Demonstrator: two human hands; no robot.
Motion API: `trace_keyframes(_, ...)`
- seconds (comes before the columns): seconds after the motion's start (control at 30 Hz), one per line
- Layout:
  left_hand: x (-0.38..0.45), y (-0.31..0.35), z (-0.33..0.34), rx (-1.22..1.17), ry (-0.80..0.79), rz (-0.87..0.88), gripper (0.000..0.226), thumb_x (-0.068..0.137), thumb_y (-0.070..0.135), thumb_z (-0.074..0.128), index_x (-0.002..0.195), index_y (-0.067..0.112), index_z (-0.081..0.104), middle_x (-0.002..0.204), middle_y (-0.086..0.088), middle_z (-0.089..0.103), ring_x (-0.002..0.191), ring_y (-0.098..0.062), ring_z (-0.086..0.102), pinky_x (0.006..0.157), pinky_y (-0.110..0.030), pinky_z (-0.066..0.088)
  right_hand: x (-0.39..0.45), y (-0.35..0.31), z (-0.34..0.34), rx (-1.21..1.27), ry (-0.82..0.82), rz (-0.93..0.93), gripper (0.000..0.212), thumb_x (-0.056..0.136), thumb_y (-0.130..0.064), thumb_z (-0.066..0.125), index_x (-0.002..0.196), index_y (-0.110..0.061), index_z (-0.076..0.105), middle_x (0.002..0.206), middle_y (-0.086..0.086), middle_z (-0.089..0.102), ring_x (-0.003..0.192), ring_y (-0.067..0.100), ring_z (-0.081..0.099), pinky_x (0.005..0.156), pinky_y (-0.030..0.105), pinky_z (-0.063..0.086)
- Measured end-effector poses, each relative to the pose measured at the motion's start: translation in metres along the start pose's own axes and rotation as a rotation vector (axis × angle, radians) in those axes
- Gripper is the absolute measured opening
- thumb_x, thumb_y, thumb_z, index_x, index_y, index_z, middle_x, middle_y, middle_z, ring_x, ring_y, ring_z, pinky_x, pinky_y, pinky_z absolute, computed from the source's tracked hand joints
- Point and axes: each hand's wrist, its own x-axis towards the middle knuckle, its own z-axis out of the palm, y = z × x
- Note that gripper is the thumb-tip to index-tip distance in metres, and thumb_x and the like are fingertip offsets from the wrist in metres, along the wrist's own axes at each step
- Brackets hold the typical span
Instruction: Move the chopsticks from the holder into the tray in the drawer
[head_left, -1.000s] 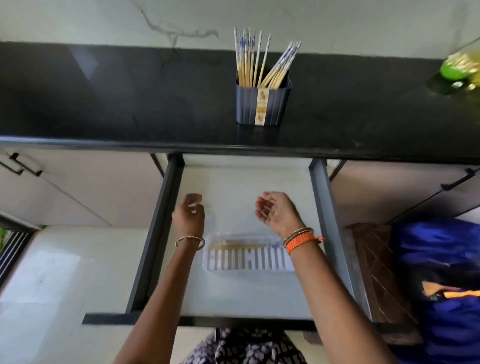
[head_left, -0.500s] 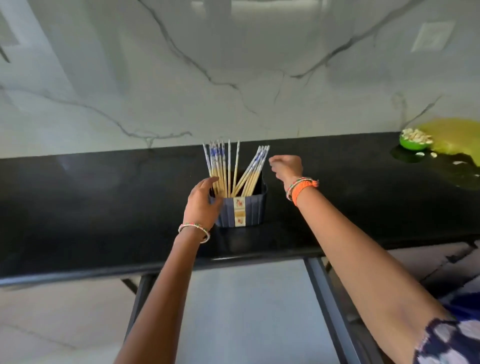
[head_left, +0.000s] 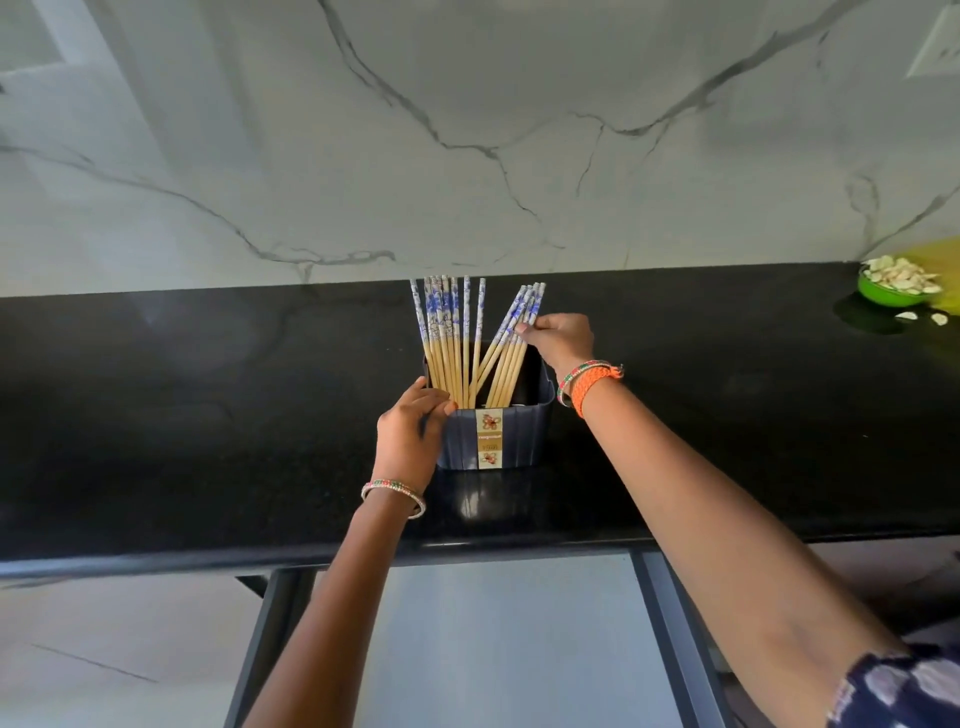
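so the chopsticks (head_left: 470, 345) are all standing in the holder (head_left: 514, 431), wooden shafts with blue and white flower tops. they've split into two bunches: one pretty much upright on the left side, and one leaning over to the right. the holder is a dark blue ribbed tub with a tan label strip down the front, sitting on the black table (head_left: 208, 415) a bit back from the front edge.

right hand (head_left: 563, 340) has its fingertips pinched on the patterned tops of the leaning bunch, so it's gripping those chopsticks up near the top. can't tell how many are actually in the pinch. that wrist has an orange braided band (head_left: 595, 387) plus a beaded bangle next to it.

left hand (head_left: 410, 441) is wrapped around the holder's left front corner, fingers curled onto the rim right by the upright bunch, holding the tub. it's got a beaded bangle (head_left: 393, 493) on the wrist too.

below the table edge you can see the open drawer (head_left: 498, 649), pale bottom with dark side rails, both forearms reaching up over it. the tray doesn't show in this view.

off at the far right of the table is a small green bowl (head_left: 896, 288) with pale bits in it, a few spilled beside it. white marble wall (head_left: 467, 130) with grey veins behind everything.
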Motion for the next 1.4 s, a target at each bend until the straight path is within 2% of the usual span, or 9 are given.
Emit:
trace_keyframes(0.1,0.002,0.002,-0.001,-0.001,-0.005,-0.036,0.019,0.087,0.010,0.056,0.099,0.003,0.069,0.114,-0.013,0.067,0.126,-0.012,0.042,0.112,-0.037,0.033,-0.005,-0.009,-0.003,0.039,0.073,-0.025,0.018,0.082,-0.015,0.072,0.090,0.001,0.074,0.079,0.007,0.072,0.063,0.007,0.060,0.057,0.018,0.047)
trace_keyframes(0.47,-0.021,0.046,-0.036,0.183,0.011,0.076,0.036,0.090,0.003,0.045,0.123,0.010,0.055,0.137,-0.012,0.051,0.132,-0.022,0.041,0.105,-0.026,0.030,-0.059,-0.079,-0.070,0.300,0.416,-0.188,0.012,0.083,-0.011,0.066,0.079,-0.001,0.072,0.075,0.010,0.071,0.075,0.027,0.071,0.073,0.044,0.060)
trace_keyframes(0.53,-0.032,0.056,-0.047,0.157,0.015,0.063,0.036,0.090,0.001,0.043,0.122,0.010,0.057,0.133,-0.014,0.055,0.121,-0.026,0.054,0.105,-0.029,0.039,-0.078,-0.089,-0.086,0.342,0.455,-0.168,0.014,0.084,-0.011,0.065,0.081,0.002,0.072,0.081,0.016,0.073,0.079,0.030,0.072,0.075,0.047,0.060)
trace_keyframes(0.6,-0.052,0.061,-0.055,0.124,0.012,0.034,0.036,0.089,0.001,0.041,0.120,0.010,0.058,0.120,-0.017,0.064,0.085,-0.021,0.068,0.083,-0.018,0.054,-0.102,-0.093,-0.098,0.405,0.474,-0.132,0.015,0.084,-0.011,0.065,0.078,0.002,0.071,0.081,0.018,0.073,0.078,0.033,0.072,0.073,0.046,0.060)
trace_keyframes(0.7,-0.098,0.056,-0.060,0.065,0.029,-0.074,0.039,0.085,-0.003,0.041,0.114,0.010,0.063,0.102,-0.018,0.070,0.058,-0.007,0.053,0.062,-0.003,0.044,-0.153,-0.071,-0.107,0.618,0.429,0.035,0.020,0.087,-0.011,0.063,0.068,-0.008,0.064,0.072,0.009,0.069,0.067,0.023,0.070,0.054,0.031,0.059)
trace_keyframes(0.9,-0.236,-0.017,-0.046,0.073,-0.099,-0.400,0.037,0.087,0.002,0.046,0.122,0.006,0.057,0.126,-0.016,0.060,0.117,-0.028,0.055,0.095,-0.022,0.037,-0.294,0.095,-0.078,0.916,0.336,0.562,0.022,0.095,-0.009,0.056,0.073,-0.012,0.053,0.072,0.005,0.058,0.064,0.012,0.057,0.041,0.021,0.054)
trace_keyframes(1.07,-0.320,-0.065,-0.031,0.138,-0.164,-0.615,0.035,0.090,0.007,0.048,0.123,0.001,0.054,0.131,-0.020,0.055,0.125,-0.032,0.049,0.105,-0.033,0.034,-0.387,0.208,-0.063,0.804,0.218,0.840,0.020,0.098,-0.011,0.047,0.079,-0.017,0.048,0.076,0.002,0.062,0.075,0.013,0.056,0.055,0.020,0.058)
trace_keyframes(1.27,-0.349,-0.074,-0.021,0.016,-0.125,-0.723,0.039,0.090,0.006,0.049,0.129,0.004,0.049,0.133,-0.016,0.054,0.122,-0.030,0.051,0.106,-0.032,0.035,-0.400,0.226,-0.049,0.777,0.289,0.982,0.021,0.091,0.004,0.056,0.071,-0.002,0.052,0.085,0.016,0.058,0.073,0.023,0.060,0.081,0.039,0.057)
trace_keyframes(1.4,-0.354,-0.078,-0.023,-0.001,-0.088,-0.748,0.042,0.089,0.000,0.047,0.131,0.005,0.047,0.134,-0.016,0.053,0.124,-0.029,0.050,0.108,-0.037,0.037,-0.400,0.220,-0.036,0.821,0.342,0.976,0.024,0.092,0.008,0.050,0.071,-0.002,0.053,0.070,0.013,0.053,0.070,0.022,0.056,0.098,0.044,0.050)
